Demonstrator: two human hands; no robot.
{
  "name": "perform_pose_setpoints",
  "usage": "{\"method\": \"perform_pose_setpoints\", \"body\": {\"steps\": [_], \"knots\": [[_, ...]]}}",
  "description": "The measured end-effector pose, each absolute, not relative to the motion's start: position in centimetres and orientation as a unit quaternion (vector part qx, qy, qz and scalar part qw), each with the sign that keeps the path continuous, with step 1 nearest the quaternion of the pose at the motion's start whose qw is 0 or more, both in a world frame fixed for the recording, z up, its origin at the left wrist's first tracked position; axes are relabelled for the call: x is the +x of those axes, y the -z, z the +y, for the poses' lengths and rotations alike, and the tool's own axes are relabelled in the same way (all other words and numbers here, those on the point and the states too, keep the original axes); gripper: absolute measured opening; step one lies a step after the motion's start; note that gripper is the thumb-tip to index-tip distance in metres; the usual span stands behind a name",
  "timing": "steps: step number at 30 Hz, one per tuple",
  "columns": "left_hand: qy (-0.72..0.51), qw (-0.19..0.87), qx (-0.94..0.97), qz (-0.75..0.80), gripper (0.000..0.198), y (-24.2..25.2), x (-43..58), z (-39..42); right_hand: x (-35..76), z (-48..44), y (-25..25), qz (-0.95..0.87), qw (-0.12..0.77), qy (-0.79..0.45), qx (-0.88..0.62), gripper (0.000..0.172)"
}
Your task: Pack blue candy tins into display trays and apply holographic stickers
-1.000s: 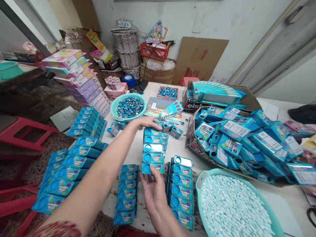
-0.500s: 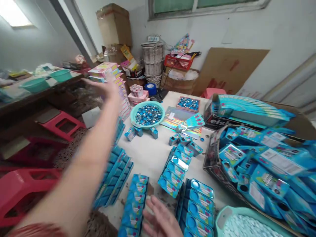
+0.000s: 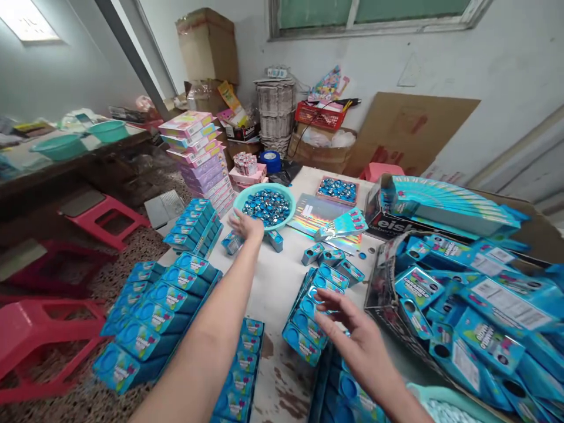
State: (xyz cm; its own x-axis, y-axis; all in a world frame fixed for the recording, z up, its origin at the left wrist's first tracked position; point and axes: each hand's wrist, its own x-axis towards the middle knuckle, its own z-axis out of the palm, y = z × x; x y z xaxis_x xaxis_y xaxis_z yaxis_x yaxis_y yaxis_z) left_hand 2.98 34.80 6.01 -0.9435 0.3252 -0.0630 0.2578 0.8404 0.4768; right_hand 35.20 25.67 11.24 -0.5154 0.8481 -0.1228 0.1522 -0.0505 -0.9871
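Note:
My left hand (image 3: 247,226) reaches out to the near left rim of a teal basin (image 3: 286,218), its fingers apart. Blue metallic caps (image 3: 269,205) fill the basin. Part of a small blue box (image 3: 230,242) shows beside that hand. My right hand (image 3: 355,332) hovers at a row of blue boxes (image 3: 304,323) with round blue discs on their ends; its thumb and fingers are spread and curved, with nothing visible between them. Whether its fingertips touch the boxes I cannot tell. More blue boxes (image 3: 154,311) stand in rows under and left of my left forearm.
At right, a carton (image 3: 382,299) holds a heap of blue boxes, with a teal tub (image 3: 418,392) of pale pieces below it. A tray (image 3: 338,189) of caps lies at the back. Stacked pink and purple boxes (image 3: 207,170) and red stools (image 3: 101,217) stand left.
My left hand has swung from the upper left down to the basin. My right hand has moved up and right, from the front row to the middle row of boxes.

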Motion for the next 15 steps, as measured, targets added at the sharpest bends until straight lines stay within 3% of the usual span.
{"method": "perform_pose_setpoints", "body": {"steps": [4,7,9,11,15], "knots": [[-0.171,0.097,0.057,0.979,0.084,-1.8,1.0,32.3,36.3,30.4,-10.6,-0.668,0.316,-0.515,-0.434,0.042],[-0.169,0.113,0.047,0.978,0.059,-0.1,-0.2,31.5,32.7,35.0,-9.4,-0.745,0.273,-0.461,-0.399,0.04],[-0.173,0.109,0.043,0.978,0.045,0.5,-0.3,31.4,28.2,37.8,-8.3,-0.798,0.195,-0.432,-0.371,0.039],[-0.181,0.113,0.041,0.976,0.044,0.9,0.1,31.4,23.2,40.1,-6.8,-0.844,0.071,-0.389,-0.361,0.041],[-0.203,0.125,0.053,0.97,0.067,1.9,1.2,31.5,15.8,42.5,-3.1,-0.863,-0.106,-0.313,-0.381,0.045]]}}
